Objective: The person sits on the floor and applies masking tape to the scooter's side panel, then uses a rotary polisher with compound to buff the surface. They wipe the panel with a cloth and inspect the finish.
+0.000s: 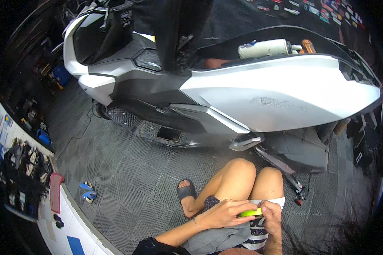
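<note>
In my lap, my left hand [232, 211] and my right hand [271, 216] are both closed on a small, bright yellow-green object [250, 213], whose exact kind I cannot make out. My left fingers lie over its top and my right thumb and fingers pinch its right end. A grey cloth [215, 240] lies across my lap beneath my left forearm. My bare knees [238, 174] are bent toward a white and dark grey scooter [285, 97] standing sideways before me. A black phone [169, 134] lies on its footboard.
The scooter's open seat compartment [217, 63] holds a white cylinder [264, 49] and an orange object [308, 46]. Blue flip-flops [88, 191] lie left on the grey tiled mat [136, 187]. A white ledge [66, 229] with a pink-red item [56, 193] runs along the left. Dark parts stand at the right [361, 144].
</note>
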The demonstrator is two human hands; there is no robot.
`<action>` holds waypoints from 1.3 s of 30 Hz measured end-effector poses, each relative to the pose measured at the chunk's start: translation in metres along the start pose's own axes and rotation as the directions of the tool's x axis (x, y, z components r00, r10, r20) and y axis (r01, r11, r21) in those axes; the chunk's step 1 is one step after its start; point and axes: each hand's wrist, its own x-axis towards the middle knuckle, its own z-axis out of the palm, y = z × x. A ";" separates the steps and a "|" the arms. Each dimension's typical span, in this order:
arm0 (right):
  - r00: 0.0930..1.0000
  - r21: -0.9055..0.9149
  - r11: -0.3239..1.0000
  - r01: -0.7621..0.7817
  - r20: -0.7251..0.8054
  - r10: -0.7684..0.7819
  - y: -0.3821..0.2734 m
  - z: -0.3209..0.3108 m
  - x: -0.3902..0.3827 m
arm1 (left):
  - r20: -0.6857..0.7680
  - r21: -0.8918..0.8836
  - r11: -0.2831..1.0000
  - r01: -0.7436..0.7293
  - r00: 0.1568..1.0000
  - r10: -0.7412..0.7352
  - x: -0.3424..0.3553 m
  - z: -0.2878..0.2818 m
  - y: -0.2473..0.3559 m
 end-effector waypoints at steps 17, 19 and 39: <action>0.976 0.043 0.985 -0.167 -0.136 0.172 0.002 -0.014 -0.023 | 0.069 -0.157 0.986 -0.055 0.995 0.066 0.002 0.019 -0.020; 0.988 -0.008 0.990 -0.141 -0.072 0.140 0.000 -0.017 -0.024 | 0.177 -0.189 0.982 0.008 0.984 0.026 0.004 0.015 -0.019; 0.944 0.419 0.849 -0.323 0.078 0.321 0.050 -0.005 -0.007 | -0.058 -0.081 0.992 -0.092 0.995 0.087 -0.013 0.010 -0.014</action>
